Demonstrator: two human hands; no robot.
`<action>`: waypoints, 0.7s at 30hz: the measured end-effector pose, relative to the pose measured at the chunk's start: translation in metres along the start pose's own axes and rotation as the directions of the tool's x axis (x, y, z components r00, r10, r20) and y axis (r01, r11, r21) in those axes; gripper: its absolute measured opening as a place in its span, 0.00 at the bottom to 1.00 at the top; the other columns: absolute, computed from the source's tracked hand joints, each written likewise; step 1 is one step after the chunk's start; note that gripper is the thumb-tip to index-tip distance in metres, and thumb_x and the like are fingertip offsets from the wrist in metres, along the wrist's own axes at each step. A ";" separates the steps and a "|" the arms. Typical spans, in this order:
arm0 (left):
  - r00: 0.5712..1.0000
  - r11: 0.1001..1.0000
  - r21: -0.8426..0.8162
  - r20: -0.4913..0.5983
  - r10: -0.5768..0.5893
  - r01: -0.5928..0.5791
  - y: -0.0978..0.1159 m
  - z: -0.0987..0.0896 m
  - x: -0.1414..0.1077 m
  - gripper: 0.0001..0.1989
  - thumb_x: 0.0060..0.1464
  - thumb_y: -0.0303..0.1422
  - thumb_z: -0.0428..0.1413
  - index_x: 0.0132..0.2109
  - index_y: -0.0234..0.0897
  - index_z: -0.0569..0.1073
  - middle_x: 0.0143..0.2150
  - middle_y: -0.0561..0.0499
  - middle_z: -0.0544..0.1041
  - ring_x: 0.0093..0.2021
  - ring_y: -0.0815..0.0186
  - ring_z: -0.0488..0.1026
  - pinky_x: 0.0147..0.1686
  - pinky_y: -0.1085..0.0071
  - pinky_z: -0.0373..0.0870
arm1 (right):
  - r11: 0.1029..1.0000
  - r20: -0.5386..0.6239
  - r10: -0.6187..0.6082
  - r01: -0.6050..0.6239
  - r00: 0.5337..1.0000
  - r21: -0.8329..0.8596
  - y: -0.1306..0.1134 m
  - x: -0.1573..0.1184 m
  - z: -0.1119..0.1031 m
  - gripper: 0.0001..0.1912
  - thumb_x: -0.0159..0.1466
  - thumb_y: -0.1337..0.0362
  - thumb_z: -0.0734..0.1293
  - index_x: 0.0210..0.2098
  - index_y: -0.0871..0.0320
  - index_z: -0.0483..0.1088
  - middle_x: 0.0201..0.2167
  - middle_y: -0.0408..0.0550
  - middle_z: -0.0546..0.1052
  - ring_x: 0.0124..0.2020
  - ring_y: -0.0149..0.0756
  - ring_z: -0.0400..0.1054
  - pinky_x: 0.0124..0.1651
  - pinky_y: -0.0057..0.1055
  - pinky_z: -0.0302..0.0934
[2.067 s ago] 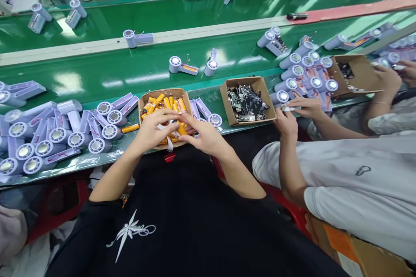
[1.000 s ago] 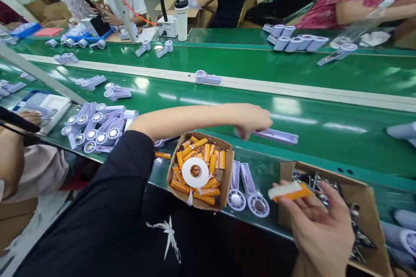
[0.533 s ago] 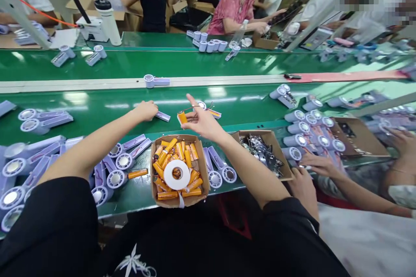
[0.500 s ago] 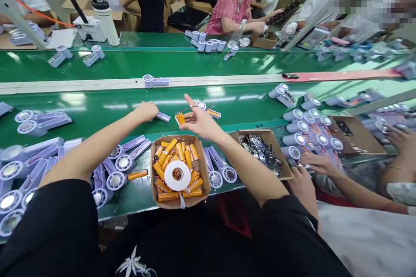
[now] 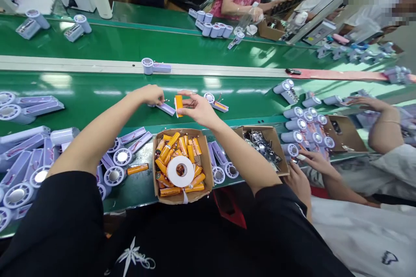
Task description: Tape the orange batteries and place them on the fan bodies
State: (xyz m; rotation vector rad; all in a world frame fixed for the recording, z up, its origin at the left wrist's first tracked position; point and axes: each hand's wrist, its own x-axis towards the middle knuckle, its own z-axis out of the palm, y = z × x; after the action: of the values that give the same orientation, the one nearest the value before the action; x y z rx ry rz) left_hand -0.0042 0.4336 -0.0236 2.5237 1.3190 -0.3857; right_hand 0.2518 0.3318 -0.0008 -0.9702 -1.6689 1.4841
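Observation:
My left hand [image 5: 152, 95] is closed around the round head of a lavender handheld fan housing [image 5: 166, 107], whose open handle sticks out to the right. Between the thumb and fingers of my right hand [image 5: 198, 107] stands an orange battery [image 5: 179, 104], upright, with a pale strip along its side. Just right of that hand, another lavender fan housing [image 5: 209, 98] lies on the green belt with an orange battery in its handle. Below my hands, a cardboard box [image 5: 210, 169] holds many orange batteries and a white tape roll [image 5: 171, 172].
Lavender housings [image 5: 19, 194] are heaped at the left, with a loose orange battery [image 5: 138, 169] beside them. A box of dark metallic parts [image 5: 260, 147] stands right of my arm. A co-worker's hands [image 5: 302, 177] are busy at the right. A pale rail [image 5: 97, 66] runs along the belt.
The battery in my right hand has turned upright, and my fingers have closed in on it. My left hand keeps its housing, now tilted slightly. The view has dipped downward.

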 end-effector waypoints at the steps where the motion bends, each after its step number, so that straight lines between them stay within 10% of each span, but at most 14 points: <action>1: 0.999 0.999 -0.047 -0.034 -0.016 0.014 -0.003 -0.001 -0.001 0.13 0.60 0.40 0.62 0.48 0.45 0.87 0.43 0.47 0.88 0.46 0.56 0.82 0.46 0.68 0.69 | 1.000 -0.041 0.010 -0.011 0.999 -0.025 0.008 0.008 -0.001 0.39 0.56 0.59 0.83 0.65 0.58 0.73 0.45 0.49 0.88 0.46 0.43 0.84 0.57 0.43 0.79; 7: 0.974 0.984 -0.151 -0.188 -0.123 0.095 -0.004 0.010 -0.007 0.16 0.66 0.40 0.57 0.54 0.45 0.85 0.52 0.48 0.88 0.50 0.56 0.82 0.46 0.68 0.69 | 0.924 -0.083 0.017 -0.048 0.996 -0.379 0.039 0.051 0.006 0.31 0.61 0.68 0.79 0.64 0.58 0.76 0.45 0.49 0.89 0.49 0.45 0.86 0.59 0.42 0.78; 21: 0.968 0.982 -0.180 -0.232 -0.096 0.054 0.008 0.016 0.017 0.13 0.64 0.40 0.59 0.49 0.41 0.85 0.46 0.44 0.87 0.47 0.55 0.81 0.45 0.67 0.68 | 0.369 0.009 0.058 -0.013 0.998 -0.929 0.034 0.051 0.005 0.26 0.74 0.56 0.73 0.69 0.53 0.73 0.51 0.54 0.88 0.52 0.49 0.82 0.56 0.37 0.69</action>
State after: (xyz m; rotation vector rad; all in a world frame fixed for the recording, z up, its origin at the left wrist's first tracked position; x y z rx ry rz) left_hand 0.0103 0.4364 -0.0434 2.4379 1.4682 0.0223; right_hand 0.2260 0.3760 -0.0343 -1.5393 -2.5918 0.3859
